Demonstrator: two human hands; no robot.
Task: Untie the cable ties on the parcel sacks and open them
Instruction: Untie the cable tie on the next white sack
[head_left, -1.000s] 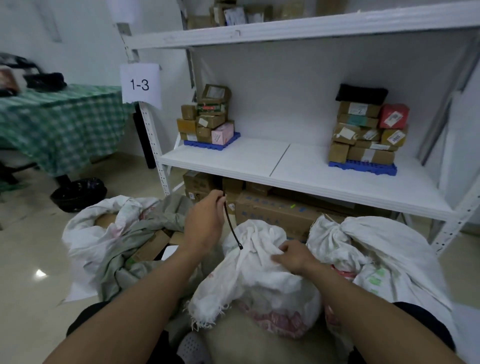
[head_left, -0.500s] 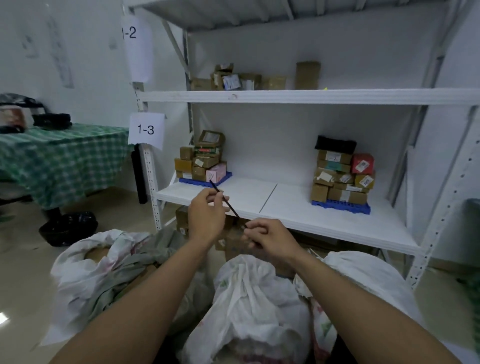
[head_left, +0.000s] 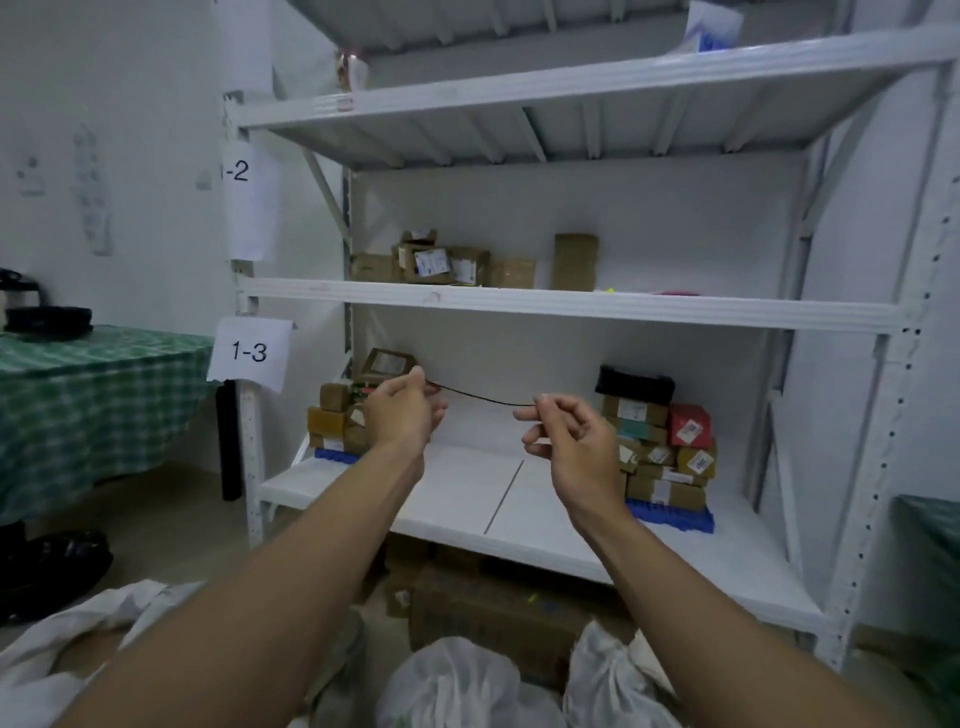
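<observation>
left hand (head_left: 402, 415) and right hand (head_left: 569, 441) pinch opposite ends of a black cable tie (head_left: 483, 399), stretched level left-to-right

Sacks (head_left: 457, 686) — cropped at bottom edge

I note a white metal shelving unit (head_left: 566, 304) bearing paper labels "1-3" (head_left: 249, 352) and "-2". Small cardboard parcels (head_left: 657, 452) are stacked on blue pallets (head_left: 670, 514). At left, a worktop with green checked cloth (head_left: 93, 395).
</observation>
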